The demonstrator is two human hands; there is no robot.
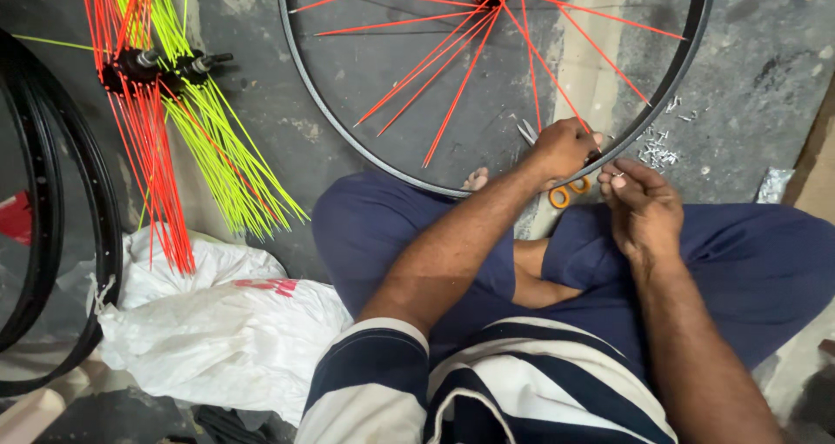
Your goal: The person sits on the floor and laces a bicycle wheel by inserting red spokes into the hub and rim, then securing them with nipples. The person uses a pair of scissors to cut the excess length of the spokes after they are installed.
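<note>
I sit cross-legged on the floor (765, 53) with the rim (365, 153) lying flat in front of my knees, its near edge just over my legs. My left hand (564, 146) is closed down on that near edge where an orange spoke (557, 87) meets it; what my fingertips pinch there is hidden, so I cannot tell. My right hand (642, 202) is half curled just beside it, fingertips drawn together as if on something tiny, too small to make out. I judge the rim light but stiff, best held by its edge, steady against my lap. The spokes look thin and springy; they would bend if grabbed mid-length, so I would take them near the end. Scissors (565, 192) with orange handles lie under my left hand, and small metal bits (657, 153) are scattered near the rim, easy to lose on the floor
</note>
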